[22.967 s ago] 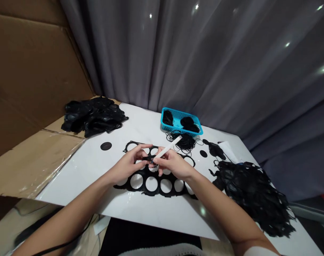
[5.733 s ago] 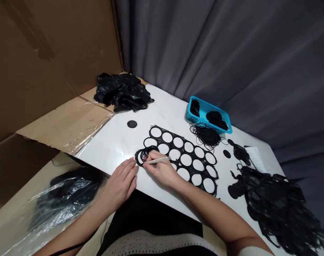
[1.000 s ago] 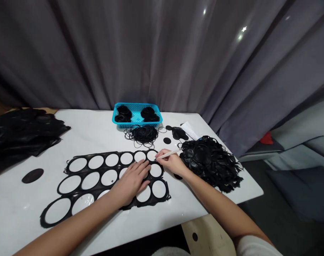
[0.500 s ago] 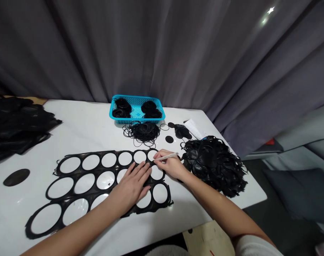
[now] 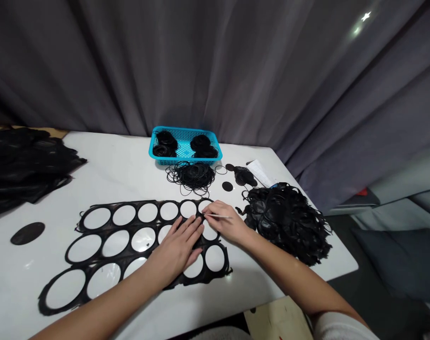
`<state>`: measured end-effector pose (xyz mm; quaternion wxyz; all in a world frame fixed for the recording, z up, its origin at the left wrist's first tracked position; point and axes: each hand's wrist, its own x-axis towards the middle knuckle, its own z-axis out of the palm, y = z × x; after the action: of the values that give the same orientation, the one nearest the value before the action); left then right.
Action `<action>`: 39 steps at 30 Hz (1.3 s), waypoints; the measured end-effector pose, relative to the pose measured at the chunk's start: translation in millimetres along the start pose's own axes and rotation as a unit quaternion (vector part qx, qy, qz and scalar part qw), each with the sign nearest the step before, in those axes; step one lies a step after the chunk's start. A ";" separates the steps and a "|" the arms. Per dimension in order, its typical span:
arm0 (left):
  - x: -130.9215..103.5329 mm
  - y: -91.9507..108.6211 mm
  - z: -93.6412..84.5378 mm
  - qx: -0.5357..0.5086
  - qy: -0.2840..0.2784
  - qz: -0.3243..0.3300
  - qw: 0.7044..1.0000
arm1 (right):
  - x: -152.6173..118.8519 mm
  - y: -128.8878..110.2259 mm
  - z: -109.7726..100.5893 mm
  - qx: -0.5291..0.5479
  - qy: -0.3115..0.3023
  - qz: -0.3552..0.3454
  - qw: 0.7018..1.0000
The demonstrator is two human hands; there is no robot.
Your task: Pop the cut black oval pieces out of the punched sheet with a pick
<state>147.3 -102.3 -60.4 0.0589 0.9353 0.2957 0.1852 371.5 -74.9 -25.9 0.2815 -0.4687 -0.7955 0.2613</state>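
A thin black sheet (image 5: 107,230) with rows of round holes lies flat on the white table. My left hand (image 5: 177,248) rests on it palm down, fingers spread, covering part of the middle rows. At the sheet's upper right corner, my right hand (image 5: 227,221) pinches a slim pale tool (image 5: 220,216), its tip at the edge of the last holes in the top row. Beyond the sheet is a tangle of thin black rings (image 5: 193,176). To the right sits a big heap of black scraps (image 5: 288,219).
A blue basket (image 5: 185,160) holding black ring bundles stands at the back, before the grey curtain. Black sheets (image 5: 27,165) are piled at the left. A dark oval disc (image 5: 28,233), small black discs (image 5: 227,186) and a white strip (image 5: 261,174) lie on the table (image 5: 112,160).
The whole view has shifted slightly, so things appear a little further right. The tool in my right hand now lies at a flatter angle. My left hand stays on the sheet.
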 end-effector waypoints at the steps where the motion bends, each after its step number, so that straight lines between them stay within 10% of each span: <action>1: -0.4 -0.1 0.3 0.000 0.002 0.001 1.000 | 0.9 -0.5 -2.1 0.033 0.000 0.017 0.999; 10: 11.7 2.9 -16.6 -0.003 -0.025 -0.009 1.000 | 0.3 2.6 -7.3 0.165 0.049 0.157 0.973; 23: 14.7 0.5 -11.2 -0.030 -0.022 0.013 0.999 | -2.1 1.7 0.0 0.107 0.049 0.082 0.990; 32: 15.2 0.8 -14.3 -0.047 -0.042 0.006 0.998 | -9.3 -3.8 5.4 -0.183 -0.048 -0.068 0.980; 39: 14.3 0.3 -21.2 -0.081 -0.059 -0.004 0.995 | 17.5 36.5 -37.1 -0.293 0.103 0.085 0.947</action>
<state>150.2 -94.3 -36.2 0.1525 0.9357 0.2790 0.1527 412.1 -38.2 -21.0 0.1889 -0.6203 -0.7612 -0.0099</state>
